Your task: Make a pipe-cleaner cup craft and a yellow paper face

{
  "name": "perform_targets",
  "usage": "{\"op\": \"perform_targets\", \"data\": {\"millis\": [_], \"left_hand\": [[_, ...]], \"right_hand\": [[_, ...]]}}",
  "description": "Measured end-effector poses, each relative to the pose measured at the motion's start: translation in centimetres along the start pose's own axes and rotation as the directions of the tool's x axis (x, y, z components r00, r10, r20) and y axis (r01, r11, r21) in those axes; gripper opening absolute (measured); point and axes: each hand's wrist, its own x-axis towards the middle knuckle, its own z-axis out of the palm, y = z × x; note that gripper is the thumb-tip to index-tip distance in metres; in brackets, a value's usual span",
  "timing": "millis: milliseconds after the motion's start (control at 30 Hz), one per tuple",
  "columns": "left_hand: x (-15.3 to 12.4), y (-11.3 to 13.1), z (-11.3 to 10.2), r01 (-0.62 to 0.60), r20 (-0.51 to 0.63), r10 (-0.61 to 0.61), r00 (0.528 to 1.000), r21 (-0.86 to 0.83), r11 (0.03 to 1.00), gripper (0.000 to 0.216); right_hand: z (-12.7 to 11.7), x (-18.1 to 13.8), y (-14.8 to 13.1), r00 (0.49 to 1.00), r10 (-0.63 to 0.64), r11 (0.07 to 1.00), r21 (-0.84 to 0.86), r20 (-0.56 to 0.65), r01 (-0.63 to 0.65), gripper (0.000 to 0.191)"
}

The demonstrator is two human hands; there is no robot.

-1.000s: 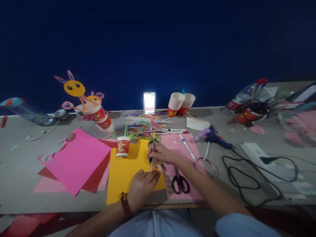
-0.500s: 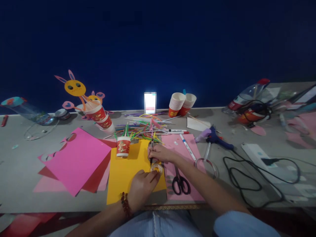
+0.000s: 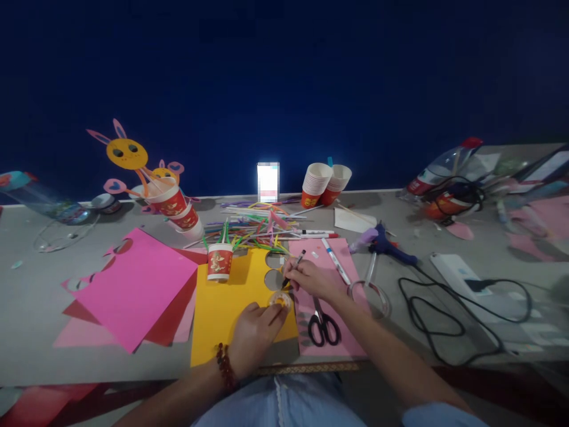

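If my left grip [image 3: 255,329] eases, I think the small clear ring [image 3: 280,299] could skate on the yellow sheet [image 3: 222,308], and the pen [image 3: 296,264] would wander. Its fingertips are closed down on the ring, pinning it flat near the sheet's right edge. My right grip [image 3: 311,279] is pinched shut on the black pen, tip just beside the ring. Scissors [image 3: 323,325] lie nearby, towards the tabletop's [image 3: 35,308] near edge.

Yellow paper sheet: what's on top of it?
On the yellow paper sheet a red paper cup stands at the far edge; the left hand holds a small clear round thing near the right edge. Whatever lies under that hand is covered.
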Motion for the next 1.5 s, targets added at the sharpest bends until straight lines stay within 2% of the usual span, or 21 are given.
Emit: {"op": "perform_targets", "data": {"millis": [133,300,400,500,567,733,833,967,1133,1267,1367,1433,1500], "left_hand": [[0.1,0.0,-0.1,-0.006,-0.017,0.006,1.000,-0.006,1.000,0.027],[0.2,-0.1,-0.4,-0.005,0.002,0.005,1.000,-0.021,1.000,0.027],[0.3,-0.1,-0.5,-0.007,0.012,0.007,1.000,-0.017,1.000,0.024],[0.5,-0.2,-0.7,-0.017,0.016,0.018,1.000,-0.027,0.999,0.023],[0.7,-0.2,-1.0,-0.014,0.016,0.015,1.000,-0.052,0.999,0.022],[1.5,-1.3,-2.3,-0.028,0.080,0.043,0.996,-0.175,0.984,0.011],[2.2,-2.6,-3.1,-0.113,0.117,0.143,0.983,-0.234,0.966,0.015],[3.6,-4.5,-3.6,-0.270,0.146,0.328,0.933,-0.319,0.909,0.020],[4.9,-6.4,-3.1,-0.359,0.119,0.467,0.876,-0.485,0.798,0.026],[5.3,-7.1,-2.6,-0.309,0.110,0.452,0.885,-0.589,0.747,0.022],[5.4,-7.5,-2.1,-0.273,0.114,0.428,0.897,-0.618,0.737,0.019],[5.5,-7.8,-1.8,-0.267,0.108,0.434,0.894,-0.650,0.712,0.018],[5.6,-8.2,-1.6,-0.269,0.107,0.452,0.885,-0.675,0.687,0.018]], "right_hand": [[-0.2,-2.0,0.4,0.997,0.010,0.999,-0.036,-0.079,-0.013,0.035],[0.2,-4.1,0.2,0.989,-0.008,0.993,-0.118,-0.150,-0.009,0.020],[0.8,-5.4,-0.6,0.958,-0.112,0.978,-0.199,-0.265,0.060,0.017],[2.1,-7.0,-1.2,0.894,-0.272,0.947,-0.262,-0.356,0.184,0.022],[3.3,-8.2,-1.1,0.881,-0.344,0.913,-0.335,-0.325,0.233,0.027],[5.9,-9.8,0.6,0.916,-0.328,0.866,-0.460,-0.231,0.195,0.039],[6.4,-9.9,0.9,0.911,-0.356,0.839,-0.501,-0.208,0.214,0.046],[6.3,-10.1,0.2,0.877,-0.436,0.802,-0.530,-0.202,0.277,0.048],[6.4,-10.3,-0.4,0.844,-0.487,0.775,-0.557,-0.224,0.300,0.049],[6.6,-10.5,-0.1,0.826,-0.503,0.781,-0.543,-0.255,0.309,0.051],[7.1,-11.2,0.1,0.811,-0.473,0.825,-0.497,-0.345,0.270,0.047],[7.5,-11.9,-0.1,0.778,-0.472,0.836,-0.491,-0.415,0.246,0.041],[7.9,-12.5,-0.5,0.727,-0.529,0.811,-0.512,-0.438,0.282,0.037]]}}
